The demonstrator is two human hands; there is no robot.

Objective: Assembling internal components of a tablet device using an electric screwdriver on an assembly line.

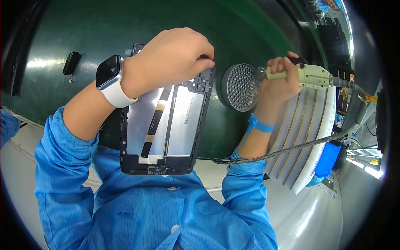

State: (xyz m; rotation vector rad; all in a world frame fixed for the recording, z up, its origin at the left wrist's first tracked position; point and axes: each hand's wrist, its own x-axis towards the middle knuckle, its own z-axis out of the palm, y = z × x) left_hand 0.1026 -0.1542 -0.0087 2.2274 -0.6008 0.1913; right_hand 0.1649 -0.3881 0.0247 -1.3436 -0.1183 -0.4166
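Note:
An opened tablet (pixel 183 125) with a black frame and a silvery inside lies on the green bench in front of me. My left hand (pixel 175 54) arches over its far end, thumb and fingers pinched together at the far right corner. Whatever they hold is too small or hidden to make out. To the right, my right hand (pixel 281 79) is wrapped round a cream electric screwdriver (pixel 312 76) held sideways. Its silver nose points left, close to a round grey dish (pixel 241 87) with rows of small dimples. The left hand hides part of the tablet's far end.
A small black part (pixel 71 63) with a short wire lies at the far left. White sheets (pixel 308 129) stand layered beyond my right forearm, with a blue bin (pixel 328 160) beside them. A dark cord (pixel 287 151) crosses my right forearm. Another person's hand (pixel 331 4) shows at the top right.

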